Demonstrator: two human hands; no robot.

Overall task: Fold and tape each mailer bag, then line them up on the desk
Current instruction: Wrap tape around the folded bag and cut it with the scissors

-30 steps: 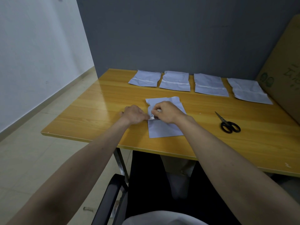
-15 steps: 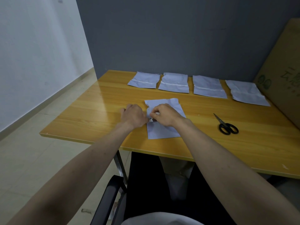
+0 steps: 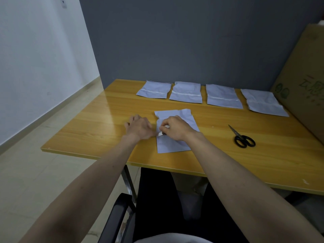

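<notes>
Lying lengthwise front-to-back: mailer bag

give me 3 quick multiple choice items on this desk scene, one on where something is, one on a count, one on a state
1. Where are the scissors?
A. right of the near mailer bag
B. on the floor
C. in the left hand

2. How many mailer bags lie in the far row?
A. two
B. four
C. six

3. The scissors' blades are:
A. wide open
B. closed
C. cutting a bag

Key: A, they lie on the desk right of the near mailer bag; B, four side by side; B, the blades meet in one point.
</notes>
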